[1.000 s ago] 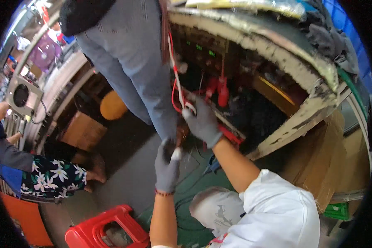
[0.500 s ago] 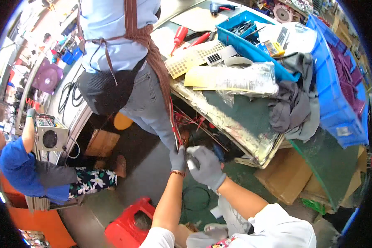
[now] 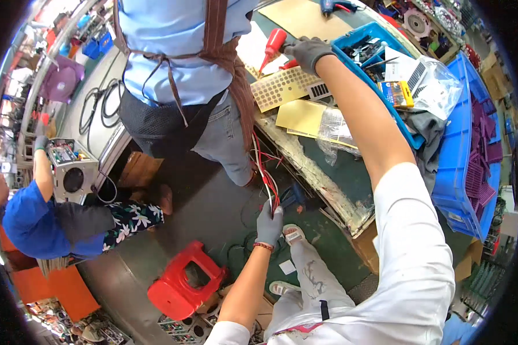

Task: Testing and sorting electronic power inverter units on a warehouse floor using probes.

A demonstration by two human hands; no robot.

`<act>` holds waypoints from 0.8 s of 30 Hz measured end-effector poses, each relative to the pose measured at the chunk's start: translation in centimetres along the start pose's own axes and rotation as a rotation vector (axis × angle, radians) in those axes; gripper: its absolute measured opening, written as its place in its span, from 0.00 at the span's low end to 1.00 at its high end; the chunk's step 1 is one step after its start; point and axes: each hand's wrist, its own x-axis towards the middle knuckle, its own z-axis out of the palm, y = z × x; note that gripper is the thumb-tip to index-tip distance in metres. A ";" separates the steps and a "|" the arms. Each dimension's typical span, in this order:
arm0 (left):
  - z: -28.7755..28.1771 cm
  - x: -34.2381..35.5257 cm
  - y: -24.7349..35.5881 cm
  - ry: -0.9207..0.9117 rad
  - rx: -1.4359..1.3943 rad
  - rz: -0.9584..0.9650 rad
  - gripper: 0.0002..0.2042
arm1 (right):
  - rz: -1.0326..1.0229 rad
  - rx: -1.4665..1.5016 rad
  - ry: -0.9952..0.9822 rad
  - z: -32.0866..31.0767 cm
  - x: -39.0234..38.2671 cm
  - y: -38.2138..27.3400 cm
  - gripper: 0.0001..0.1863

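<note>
My left hand [image 3: 269,226], in a grey glove, is closed around a bundle of red and white wires [image 3: 265,177] that hangs beside the workbench. My right hand [image 3: 312,53], also gloved, is stretched out to the bench top. Its bent fingers close over a red-handled tool [image 3: 289,64], most of which the hand hides. Just left of those fingers lies a red bottle [image 3: 275,41] with a pointed nozzle. Yellow sheets with round dots [image 3: 279,89] and a plain yellow sheet [image 3: 299,118] lie nearer me.
A co-worker in a brown apron [image 3: 239,72] stands close ahead. Another person in blue [image 3: 31,221] works at the left. On the right are a turquoise tray [image 3: 380,86] and a blue crate [image 3: 452,172] of purple parts. A red stool [image 3: 175,290] stands on the floor.
My right hand has left the wire ends beside my left hand and reached up and across to the red-handled tool. My left hand keeps the wires, slightly further right in view.
</note>
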 end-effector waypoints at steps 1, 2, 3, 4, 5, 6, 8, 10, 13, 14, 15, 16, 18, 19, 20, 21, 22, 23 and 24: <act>-0.1 -0.3 0.2 0.023 -0.017 0.040 0.20 | -0.031 -0.014 -0.104 1.1 0.6 0.0 0.18; -0.4 -0.6 0.4 0.025 -0.035 0.039 0.20 | -0.025 -0.051 -0.253 2.1 1.1 -0.2 0.19; -0.7 -0.8 0.7 0.023 -0.048 0.042 0.20 | -0.069 -0.017 -0.218 2.8 1.3 -0.2 0.19; -1.0 -0.9 0.8 0.024 -0.047 0.020 0.20 | -0.094 -0.064 -0.260 3.2 1.4 0.0 0.18; -1.4 -1.0 1.0 0.004 -0.089 -0.038 0.20 | -0.143 -0.090 -0.265 3.2 1.6 0.1 0.17; -1.7 -1.0 1.1 -0.005 -0.108 -0.089 0.20 | -0.161 -0.070 -0.249 2.9 1.6 0.3 0.17; -2.1 -0.8 1.1 -0.028 -0.138 -0.114 0.20 | -0.136 -0.082 -0.125 1.2 1.6 0.1 0.13; -2.3 -0.5 0.9 -0.033 -0.148 -0.119 0.20 | -0.194 -0.211 0.087 -1.6 1.4 -0.6 0.12; -2.2 -0.3 0.4 -0.021 -0.186 -0.120 0.20 | -0.167 -0.236 -0.085 -6.8 0.6 -3.4 0.10; -2.3 -0.3 0.3 -0.027 -0.166 -0.123 0.19 | -0.189 -0.276 -0.093 -8.5 -0.3 -4.0 0.10; -2.4 -0.3 0.3 -0.034 -0.145 -0.135 0.19 | -0.200 -0.312 -0.137 -9.9 -1.2 -4.6 0.09; -2.6 -0.4 0.3 -0.037 -0.138 -0.147 0.19 | -0.213 -0.311 -0.122 -10.9 -2.7 -5.0 0.08; -3.0 -0.6 0.5 -0.071 -0.144 -0.216 0.19 | -0.239 -0.378 0.173 -12.3 -6.1 -5.3 0.08; -3.2 -0.9 0.6 -0.071 -0.143 -0.222 0.19 | -0.297 -0.300 -0.037 -12.9 -5.9 -5.2 0.11; -3.4 -1.2 0.6 -0.102 -0.149 -0.208 0.19 | -0.329 -0.206 -0.254 -13.6 -6.0 -5.4 0.15; -3.6 -1.5 0.6 -0.098 -0.116 -0.208 0.20 | -0.328 -0.204 -0.254 -13.6 -6.5 -5.5 0.15; -3.8 -1.9 0.5 -0.137 -0.149 -0.204 0.20 | -0.339 -0.219 -0.102 -13.3 -7.6 -5.7 0.10; -3.8 -2.4 0.1 -0.092 -0.204 -0.250 0.21 | -0.351 -0.230 0.049 -13.0 -8.9 -6.1 0.05; -4.0 -3.0 -0.4 -0.067 -0.267 -0.293 0.21 | -0.353 -0.184 -0.047 -13.0 -10.0 -6.1 0.04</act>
